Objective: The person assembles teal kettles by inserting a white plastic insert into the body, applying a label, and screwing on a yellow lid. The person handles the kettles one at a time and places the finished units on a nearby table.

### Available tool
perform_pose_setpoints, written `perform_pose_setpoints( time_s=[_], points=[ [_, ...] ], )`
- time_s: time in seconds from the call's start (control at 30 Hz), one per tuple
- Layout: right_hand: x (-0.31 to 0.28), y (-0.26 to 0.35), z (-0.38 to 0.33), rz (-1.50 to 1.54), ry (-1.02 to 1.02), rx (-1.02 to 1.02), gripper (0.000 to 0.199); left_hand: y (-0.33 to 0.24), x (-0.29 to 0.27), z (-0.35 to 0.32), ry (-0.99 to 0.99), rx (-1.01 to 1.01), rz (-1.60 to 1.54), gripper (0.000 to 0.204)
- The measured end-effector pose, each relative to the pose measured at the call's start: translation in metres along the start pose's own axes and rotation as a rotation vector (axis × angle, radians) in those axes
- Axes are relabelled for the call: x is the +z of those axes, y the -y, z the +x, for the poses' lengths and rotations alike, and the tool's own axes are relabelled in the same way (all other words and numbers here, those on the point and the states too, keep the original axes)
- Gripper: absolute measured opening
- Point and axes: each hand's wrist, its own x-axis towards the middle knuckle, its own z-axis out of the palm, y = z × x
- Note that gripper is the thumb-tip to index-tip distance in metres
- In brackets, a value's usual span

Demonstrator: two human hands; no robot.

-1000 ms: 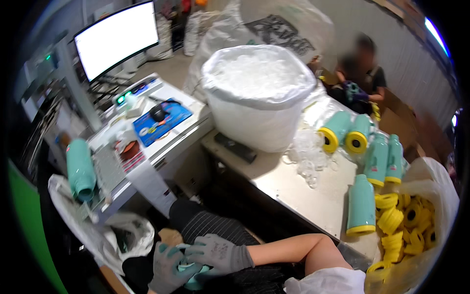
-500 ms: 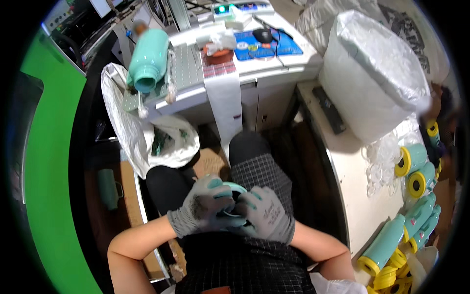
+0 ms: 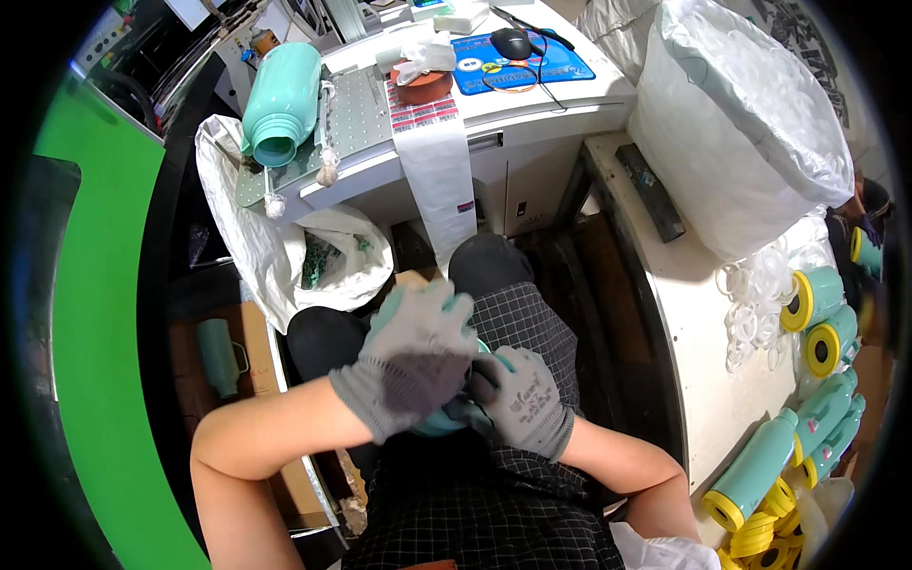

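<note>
- The gloved left grip (image 3: 418, 347) is over the teal piece (image 3: 439, 424). It is blurry, so I cannot tell if it holds on.
- The gloved right grip (image 3: 522, 404) holds the teal piece. Dark print (image 3: 534, 403) on its back is too small to read.
- The teal piece is at the lap (image 3: 532, 321), mostly hidden by both grips.
- Red and white labels (image 3: 420, 113) sit on a long paper strip (image 3: 432, 171).
- Bottles (image 3: 825, 416) on the right tabletop (image 3: 708, 342) have little pinkish marks.

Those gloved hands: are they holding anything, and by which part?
The right hand holds a teal item by its right side. The left hand hides much of it, so whether that hand grips too cannot be told.
</note>
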Motion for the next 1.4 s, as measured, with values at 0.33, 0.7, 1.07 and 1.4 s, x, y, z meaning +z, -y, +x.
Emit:
perform_pose_setpoints(
  time_s=[0.33, 0.7, 1.07, 1.4],
  points=[
    [0.002, -0.005, -0.007, 0.072, -0.015, 0.051, 0.027, 0.017, 0.013, 0.023, 0.308, 0.146, -0.300, 0.014],
    [-0.002, -0.005, -0.025, 0.287, -0.174, 0.133, 0.053, 0.071, 0.120, 0.031, -0.203, -0.521, -1.510, 0.055],
    [-0.002, -0.085, 0.009, 0.865, -0.679, 0.671, 0.049, 0.115, 0.175, 0.057, -0.260, -0.660, -1.794, 0.055],
    [0.021, -0.119, 0.087, 1.226, -0.212, 0.653, 0.031, 0.057, 0.100, 0.035, -0.899, -0.674, -0.696, 0.059]
  ],
)
